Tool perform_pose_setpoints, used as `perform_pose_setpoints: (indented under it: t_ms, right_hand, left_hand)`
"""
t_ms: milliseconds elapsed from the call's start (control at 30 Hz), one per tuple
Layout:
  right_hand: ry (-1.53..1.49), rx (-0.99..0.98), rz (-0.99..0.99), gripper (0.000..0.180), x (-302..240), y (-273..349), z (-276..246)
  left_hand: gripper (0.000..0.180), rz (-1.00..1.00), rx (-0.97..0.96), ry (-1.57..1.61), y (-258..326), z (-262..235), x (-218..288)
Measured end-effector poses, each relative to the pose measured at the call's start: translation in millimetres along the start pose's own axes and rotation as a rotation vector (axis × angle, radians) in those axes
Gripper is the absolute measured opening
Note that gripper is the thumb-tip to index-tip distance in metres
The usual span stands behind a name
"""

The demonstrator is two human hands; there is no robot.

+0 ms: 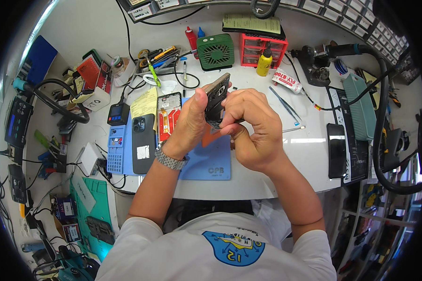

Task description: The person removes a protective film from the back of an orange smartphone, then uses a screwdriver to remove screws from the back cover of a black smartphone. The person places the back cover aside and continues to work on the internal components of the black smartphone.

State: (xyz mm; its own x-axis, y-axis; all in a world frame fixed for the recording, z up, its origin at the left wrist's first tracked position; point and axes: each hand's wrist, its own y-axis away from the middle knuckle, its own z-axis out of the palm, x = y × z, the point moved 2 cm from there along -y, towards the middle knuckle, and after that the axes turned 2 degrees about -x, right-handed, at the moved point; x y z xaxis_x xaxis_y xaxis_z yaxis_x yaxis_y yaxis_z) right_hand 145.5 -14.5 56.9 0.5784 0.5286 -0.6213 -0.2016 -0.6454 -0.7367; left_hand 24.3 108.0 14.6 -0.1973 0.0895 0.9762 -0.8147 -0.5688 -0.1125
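Observation:
My left hand (pixel 191 122) grips an opened phone frame (pixel 217 95) from the left, thumb up along its side, holding it tilted above a blue work mat (pixel 210 165). My right hand (pixel 252 127) is closed around the frame's lower right part, fingers curled over its edge. A metal watch sits on my left wrist (pixel 170 159). Under the hands, an orange piece (pixel 211 137) lies on the mat.
A dark phone (pixel 143 143) lies face down, with a red-backed screen part (pixel 168 116) beside it. Tweezers (pixel 286 106), a glue tube (pixel 288 81), a yellow bottle (pixel 264 62), a green fan (pixel 215 51), red drawers (pixel 262 47) and another black phone (pixel 336 150) surround the mat.

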Motion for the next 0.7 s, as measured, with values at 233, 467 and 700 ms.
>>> perform_pose_setpoints:
  t_ms: [233,467,700]
  right_hand:
    - [-0.052,-0.074,-0.082,0.028,-13,-1,7]
    - [-0.088,-0.152,-0.004,0.023,-17,5,8]
    - [-0.101,-0.146,-0.055,0.025,-19,11,9]
  left_hand:
    - [0.102,0.047,0.122,0.105,-2,-12,11]
    - [0.104,0.096,0.157,0.053,1,-16,19]
    - [0.104,0.096,0.168,0.083,7,-16,18]
